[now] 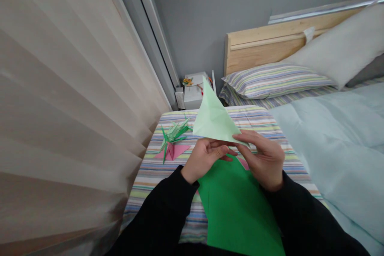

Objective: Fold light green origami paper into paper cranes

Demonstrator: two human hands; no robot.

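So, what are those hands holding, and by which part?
A pale green folded paper triangle, gripped along its lower edge by the left hand and right hand.

The folded pale green origami paper (213, 118) is thin and matt, and the bright green paper (237, 208) and pink paper (172, 152) below it share that smooth, uncoated look. The striped bed sheet (255, 122) and pale blue duvet (339, 148) are soft woven cloth (the duvet with a faint sheen), while the sheer curtain (66, 120) is a fine, translucent, pleated fabric and the black sleeve (159, 204) is a matt knit. The headboard (264, 50) is pale bare wood with visible grain, smooth and unpainted, against a matt grey wall (204, 20).
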